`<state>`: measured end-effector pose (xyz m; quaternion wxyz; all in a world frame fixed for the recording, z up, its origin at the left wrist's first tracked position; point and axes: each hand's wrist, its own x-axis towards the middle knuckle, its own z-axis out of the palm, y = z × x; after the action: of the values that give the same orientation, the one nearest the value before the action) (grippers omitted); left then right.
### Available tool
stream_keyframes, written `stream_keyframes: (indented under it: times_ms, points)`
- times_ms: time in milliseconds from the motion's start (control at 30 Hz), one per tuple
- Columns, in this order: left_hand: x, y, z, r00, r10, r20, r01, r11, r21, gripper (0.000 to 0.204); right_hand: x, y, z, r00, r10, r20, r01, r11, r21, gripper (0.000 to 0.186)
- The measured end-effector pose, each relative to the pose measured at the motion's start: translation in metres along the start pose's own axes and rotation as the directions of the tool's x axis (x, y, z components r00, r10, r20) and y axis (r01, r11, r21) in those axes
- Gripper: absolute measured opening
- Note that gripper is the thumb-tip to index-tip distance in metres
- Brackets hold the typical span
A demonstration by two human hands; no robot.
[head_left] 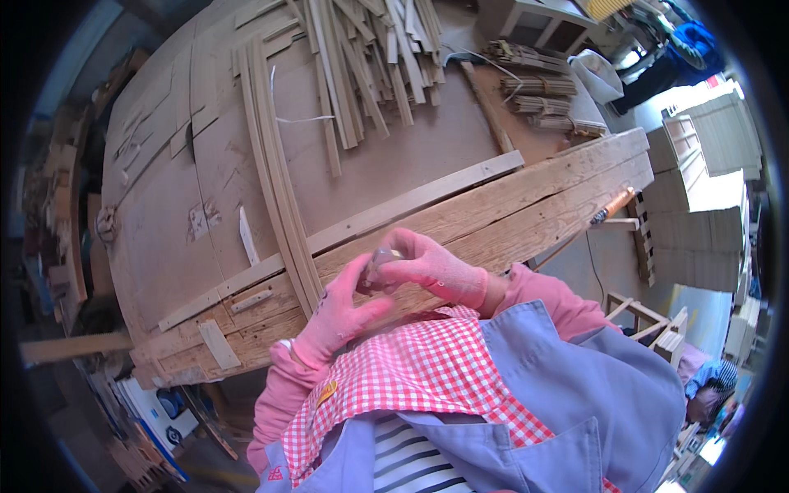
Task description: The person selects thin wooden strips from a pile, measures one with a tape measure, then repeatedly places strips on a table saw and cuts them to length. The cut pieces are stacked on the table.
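My left hand (335, 316) and my right hand (431, 264), both in pink gloves, meet above the near wooden beam of the bench (559, 189). Their fingers are curled round a small, shiny, translucent object (380, 271), mostly hidden, so I cannot make out what it is. My right thumb and fingers press on it from the right; my left fingers hold it from the left. Just left of my hands, long wooden strips (275, 193) lie across the bench and reach its near edge.
Loose slats (362, 66) and bundled strips (542, 86) cover the far bench. An orange-and-black tool (612, 204) lies along the right edge. Pallet-borne stacks of pale boards (699, 230) and a wooden frame (649, 320) stand rightward. A person in blue (682, 53) is at upper right.
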<state>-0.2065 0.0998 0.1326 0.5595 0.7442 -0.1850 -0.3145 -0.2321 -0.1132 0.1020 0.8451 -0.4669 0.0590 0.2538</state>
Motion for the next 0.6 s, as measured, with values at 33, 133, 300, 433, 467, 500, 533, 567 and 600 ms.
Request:
stream_keyframes:
  times_ms: [33, 133, 300, 433, 467, 500, 533, 567, 600]
  points:
    - [-0.002, 0.003, 0.004, 0.999, -0.023, -0.028, 0.025, 0.997, 0.075, 0.045, -0.003, 0.005, 0.004, 1.0, -0.012, -0.027, 0.014, 0.998, 0.069, 0.028]
    - [-0.002, 0.001, 0.001, 0.993, -0.057, -0.107, 0.081, 0.97, 0.229, 0.025, -0.009, 0.008, 0.007, 0.998, 0.051, -0.019, -0.05, 0.996, 0.071, 0.027]
    - [-0.004, -0.001, -0.005, 0.989, 0.137, 0.045, -0.145, 0.927, 0.346, 0.017, -0.033, 0.005, 0.001, 0.978, 0.125, 0.165, -0.099, 0.982, -0.159, 0.05]
    - [-0.003, 0.005, -0.006, 0.997, 0.01, 0.073, -0.03, 0.962, 0.273, 0.011, -0.032, 0.006, 0.013, 0.985, 0.091, 0.145, -0.004, 0.859, -0.511, 0.06]
    - [-0.001, 0.006, -0.005, 0.997, -0.03, 0.068, 0.015, 0.977, 0.214, 0.011, -0.031, 0.005, 0.015, 0.972, -0.115, 0.205, 0.222, 0.728, -0.648, 0.06]
    - [0.0, 0.008, -0.006, 0.992, -0.116, 0.057, 0.105, 0.981, 0.163, 0.01, -0.029, 0.002, 0.017, 0.964, -0.16, 0.21, 0.262, 0.679, -0.686, 0.059]
    - [0.003, 0.01, -0.006, 0.985, -0.158, 0.064, 0.151, 0.983, 0.104, 0.011, -0.029, -0.001, 0.017, 0.963, -0.167, 0.209, 0.268, 0.616, -0.741, 0.058]
    - [0.005, 0.012, -0.005, 0.991, -0.111, 0.07, 0.108, 0.993, 0.043, 0.011, -0.029, -0.004, 0.017, 0.952, -0.202, 0.232, 0.306, 0.551, -0.776, 0.058]
    - [0.007, 0.015, -0.006, 0.991, -0.119, 0.068, 0.119, 0.993, 0.0, 0.011, -0.027, -0.007, 0.019, 0.96, -0.195, 0.203, 0.276, 0.509, -0.815, 0.053]
